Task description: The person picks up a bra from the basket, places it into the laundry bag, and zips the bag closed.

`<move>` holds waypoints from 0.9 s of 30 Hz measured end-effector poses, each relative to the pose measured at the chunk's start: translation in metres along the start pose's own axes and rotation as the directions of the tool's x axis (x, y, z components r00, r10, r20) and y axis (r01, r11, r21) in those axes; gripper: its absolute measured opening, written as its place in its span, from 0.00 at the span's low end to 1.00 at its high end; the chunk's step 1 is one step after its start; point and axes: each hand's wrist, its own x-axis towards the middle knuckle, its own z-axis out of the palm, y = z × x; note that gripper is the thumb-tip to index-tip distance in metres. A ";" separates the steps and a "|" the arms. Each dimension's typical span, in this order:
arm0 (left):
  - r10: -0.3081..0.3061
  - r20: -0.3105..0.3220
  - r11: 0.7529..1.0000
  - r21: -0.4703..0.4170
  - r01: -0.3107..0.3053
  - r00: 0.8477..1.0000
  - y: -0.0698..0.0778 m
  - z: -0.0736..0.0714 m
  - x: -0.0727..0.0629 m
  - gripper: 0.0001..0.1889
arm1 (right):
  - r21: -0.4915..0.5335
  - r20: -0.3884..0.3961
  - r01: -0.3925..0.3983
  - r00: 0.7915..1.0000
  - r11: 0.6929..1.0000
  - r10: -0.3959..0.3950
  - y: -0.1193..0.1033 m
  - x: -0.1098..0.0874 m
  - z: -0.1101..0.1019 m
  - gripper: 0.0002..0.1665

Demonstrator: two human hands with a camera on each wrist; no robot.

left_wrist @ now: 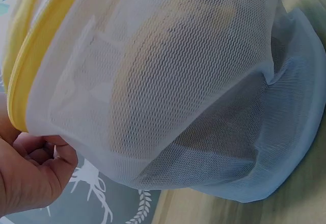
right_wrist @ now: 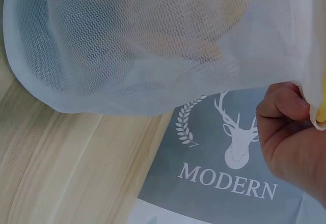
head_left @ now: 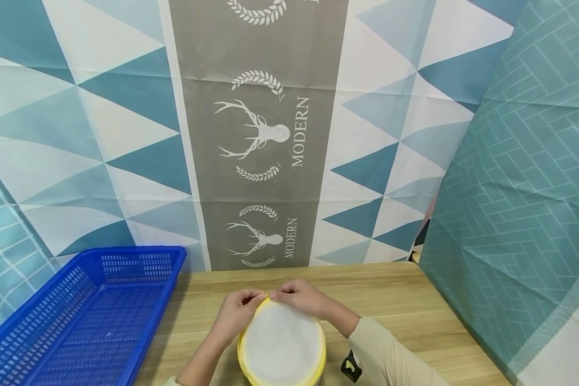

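A round white mesh laundry bag (head_left: 283,343) with yellow trim stands on the wooden table, its flat white top facing up. Through its mesh side (left_wrist: 204,71) something tan or yellowish shows, too blurred by the netting to name. At the far edge of the top, my left hand (head_left: 238,313) pinches the yellow rim (left_wrist: 21,96) between curled fingers and thumb. Right beside it, my right hand (head_left: 305,300) grips the same rim, its fingers curled in the right wrist view. Whatever small part lies between the fingertips is hidden.
A blue plastic basket (head_left: 166,300) with perforated walls sits at the left of the table (head_left: 391,305). By the right sleeve lies a small black and yellow object (head_left: 351,368), partly covered. Patterned cloth (head_left: 255,187) hangs behind the table and along its right side.
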 end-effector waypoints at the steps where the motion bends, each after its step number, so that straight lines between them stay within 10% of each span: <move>1: 0.002 0.004 1.000 0.000 -0.002 1.000 0.001 0.000 0.000 0.10 | -0.001 -0.006 0.004 1.000 1.000 -0.004 0.000 -0.001 0.000 0.19; 27: 0.016 0.087 1.000 0.024 -0.018 0.996 0.021 -0.006 0.008 0.10 | 0.081 0.014 -0.020 1.000 0.996 0.019 -0.008 -0.008 -0.012 0.20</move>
